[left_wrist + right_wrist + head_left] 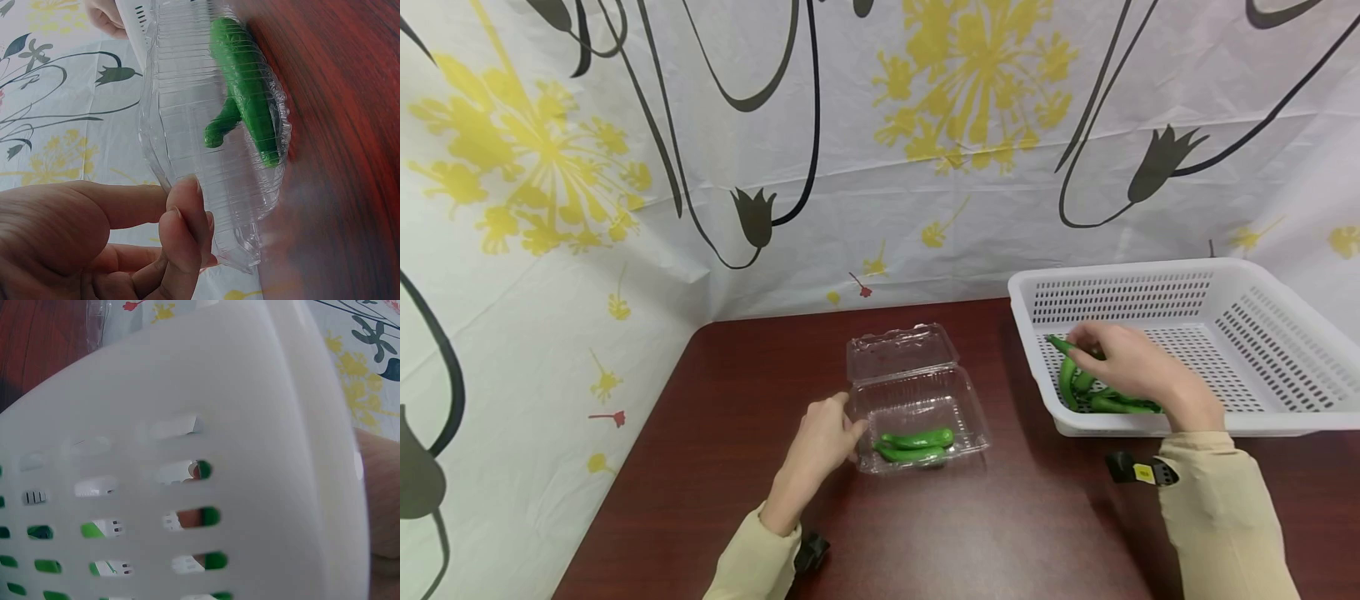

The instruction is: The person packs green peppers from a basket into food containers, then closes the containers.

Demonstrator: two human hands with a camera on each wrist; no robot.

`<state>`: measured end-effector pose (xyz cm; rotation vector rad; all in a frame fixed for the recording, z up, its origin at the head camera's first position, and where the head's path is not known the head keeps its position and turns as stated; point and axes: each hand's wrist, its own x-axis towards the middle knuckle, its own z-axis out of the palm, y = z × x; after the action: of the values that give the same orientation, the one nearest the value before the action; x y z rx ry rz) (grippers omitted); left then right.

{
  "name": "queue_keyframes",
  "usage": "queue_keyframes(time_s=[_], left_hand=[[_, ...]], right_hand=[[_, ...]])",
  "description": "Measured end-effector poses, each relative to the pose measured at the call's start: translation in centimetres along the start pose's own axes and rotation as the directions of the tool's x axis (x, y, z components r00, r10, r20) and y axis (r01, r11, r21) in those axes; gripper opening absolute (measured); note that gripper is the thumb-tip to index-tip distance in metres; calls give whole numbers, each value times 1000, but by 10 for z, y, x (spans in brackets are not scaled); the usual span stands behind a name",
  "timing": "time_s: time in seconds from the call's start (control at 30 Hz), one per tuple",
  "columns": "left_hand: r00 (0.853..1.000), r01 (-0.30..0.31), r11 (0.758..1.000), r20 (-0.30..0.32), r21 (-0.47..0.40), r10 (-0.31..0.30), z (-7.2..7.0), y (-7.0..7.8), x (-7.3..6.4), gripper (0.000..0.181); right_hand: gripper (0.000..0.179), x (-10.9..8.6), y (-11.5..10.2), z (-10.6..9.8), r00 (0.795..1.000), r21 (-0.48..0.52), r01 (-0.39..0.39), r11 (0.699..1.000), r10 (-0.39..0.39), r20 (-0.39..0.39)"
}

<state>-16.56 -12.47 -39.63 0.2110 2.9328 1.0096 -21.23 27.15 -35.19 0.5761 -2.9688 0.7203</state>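
Note:
My left hand [820,437] pinches the left edge of an opened clear plastic clamshell box [917,408] between thumb and fingers. Inside its front part lie two green peppers [917,438], side by side in the head view; the left wrist view shows one green pepper [244,81] partly over the other. My right hand [1123,362] is inside the white plastic basket [1045,383], its fingertips pinching a long green pepper [1058,343]. Several more green peppers [1067,383] lie beneath that hand, partly covered by it. The basket wall [156,381] hides most of the right hand in the right wrist view.
The basket stands at the right of the dark red-brown table [760,375], its slotted walls raised around the peppers. The clamshell's lid [898,354] lies folded back toward a patterned white cloth [850,208] hanging behind the table.

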Motion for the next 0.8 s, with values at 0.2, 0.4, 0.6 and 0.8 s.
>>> queue_keyframes(time_s=[0.2, 0.4, 0.6, 0.8], left_hand=[[1000, -1, 1000, -1, 6, 1, 0, 0, 0, 58], [1000, -6, 1000, -4, 9, 6, 0, 0, 0, 58], [1000, -4, 1000, -3, 9, 4, 0, 0, 0, 58], [1000, -7, 1000, -5, 14, 7, -1, 0, 0, 57]], right_hand=[[22, 0, -5, -1, 1000, -12, 15, 1000, -15, -28], [24, 1, -7, -1, 999, -19, 32, 999, -33, -31], [21, 2, -11, 0, 998, -12, 41, 999, -42, -47], [20, 2, -16, -1, 997, 7, 46, 999, -45, -62]])
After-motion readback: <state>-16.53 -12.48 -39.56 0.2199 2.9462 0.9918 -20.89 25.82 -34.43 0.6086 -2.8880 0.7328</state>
